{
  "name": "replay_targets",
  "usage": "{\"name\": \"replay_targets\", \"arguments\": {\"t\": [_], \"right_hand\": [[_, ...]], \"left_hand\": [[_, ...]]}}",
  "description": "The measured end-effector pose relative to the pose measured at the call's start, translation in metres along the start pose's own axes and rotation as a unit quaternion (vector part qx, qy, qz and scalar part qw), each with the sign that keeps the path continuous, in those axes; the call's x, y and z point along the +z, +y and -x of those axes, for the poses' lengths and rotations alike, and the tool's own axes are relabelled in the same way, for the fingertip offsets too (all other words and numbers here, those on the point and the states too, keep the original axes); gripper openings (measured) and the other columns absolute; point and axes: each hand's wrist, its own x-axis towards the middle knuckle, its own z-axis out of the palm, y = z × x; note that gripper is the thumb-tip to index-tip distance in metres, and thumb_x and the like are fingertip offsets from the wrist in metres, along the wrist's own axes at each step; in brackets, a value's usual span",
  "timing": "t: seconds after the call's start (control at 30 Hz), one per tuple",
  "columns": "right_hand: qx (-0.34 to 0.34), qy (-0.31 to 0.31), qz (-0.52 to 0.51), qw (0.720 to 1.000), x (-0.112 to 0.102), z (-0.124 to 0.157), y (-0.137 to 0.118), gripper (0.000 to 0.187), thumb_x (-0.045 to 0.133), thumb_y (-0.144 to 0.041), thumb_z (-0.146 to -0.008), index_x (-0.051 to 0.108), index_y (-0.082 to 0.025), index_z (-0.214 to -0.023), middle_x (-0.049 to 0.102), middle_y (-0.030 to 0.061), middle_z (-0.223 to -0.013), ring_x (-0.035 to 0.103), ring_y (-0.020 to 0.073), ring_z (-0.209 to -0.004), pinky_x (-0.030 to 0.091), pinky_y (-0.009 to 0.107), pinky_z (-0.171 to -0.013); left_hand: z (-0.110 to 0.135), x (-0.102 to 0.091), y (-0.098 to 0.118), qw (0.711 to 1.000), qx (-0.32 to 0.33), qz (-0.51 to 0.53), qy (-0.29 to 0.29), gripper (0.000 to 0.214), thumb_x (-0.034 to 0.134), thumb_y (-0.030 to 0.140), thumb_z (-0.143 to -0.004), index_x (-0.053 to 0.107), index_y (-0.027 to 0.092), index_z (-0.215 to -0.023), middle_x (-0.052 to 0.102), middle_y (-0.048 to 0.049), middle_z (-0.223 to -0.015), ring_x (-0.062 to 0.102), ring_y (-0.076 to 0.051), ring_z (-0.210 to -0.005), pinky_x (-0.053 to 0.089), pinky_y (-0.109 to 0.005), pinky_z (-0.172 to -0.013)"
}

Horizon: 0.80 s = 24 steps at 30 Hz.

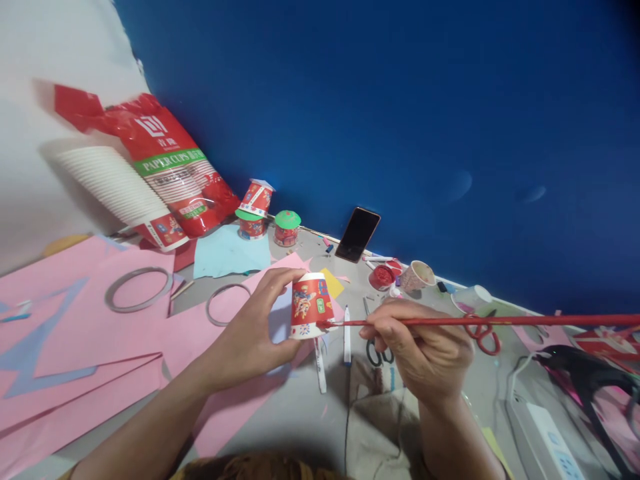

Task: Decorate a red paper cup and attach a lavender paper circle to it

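My left hand (255, 333) is closed around an upside-down red printed paper cup (311, 305), held above the table. My right hand (417, 347) pinches a long thin red stick (500, 321) that runs off to the right edge. The stick's left tip touches the cup's lower rim. Two white pens (347, 343) lie on the table just below the cup.
A bag of paper cups (165, 167) leans on the wall at left beside more decorated cups (255, 207). Pink paper sheets (75, 333) with two tape rings (139, 289) cover the left. A phone (357, 233), red scissors (483, 337), a power strip (543, 433) and a glue gun (585, 373) lie at right.
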Motion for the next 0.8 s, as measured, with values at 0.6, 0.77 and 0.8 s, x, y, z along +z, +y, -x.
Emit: {"name": "replay_targets", "arguments": {"t": [0.6,0.77,0.8], "right_hand": [[0.009,0.015,0.043,0.999,-0.0005,-0.0003,-0.0071,0.021,0.071,-0.009,-0.102,0.078,-0.022,-0.087,0.078,-0.0045,-0.069,0.068,0.0102,-0.05,0.057,0.023,-0.052],[0.017,0.035,0.054,0.998,-0.0051,0.0024,-0.005,0.022,0.07,-0.009,-0.102,0.077,-0.024,-0.087,0.079,-0.0045,-0.073,0.071,0.012,-0.055,0.06,0.025,-0.057],[0.014,0.033,0.051,0.998,-0.0051,0.0023,-0.0051,0.022,0.07,-0.009,-0.102,0.077,-0.024,-0.087,0.079,-0.0045,-0.072,0.071,0.0121,-0.055,0.06,0.025,-0.057]], "left_hand": [[0.0011,-0.0009,0.001,1.0,-0.003,-0.019,-0.015,0.08,0.075,0.02,-0.082,0.044,0.035,-0.153,0.055,-0.01,-0.158,0.055,-0.038,-0.151,0.048,-0.06,-0.127],[0.001,0.0,-0.0003,1.0,0.001,-0.012,-0.006,0.079,0.076,0.02,-0.082,0.045,0.036,-0.153,0.056,-0.0092,-0.158,0.057,-0.037,-0.148,0.049,-0.06,-0.126],[0.0009,0.0,-0.0004,1.0,0.001,-0.011,-0.006,0.08,0.076,0.02,-0.082,0.045,0.036,-0.153,0.056,-0.0093,-0.158,0.058,-0.037,-0.147,0.049,-0.06,-0.126]]}}
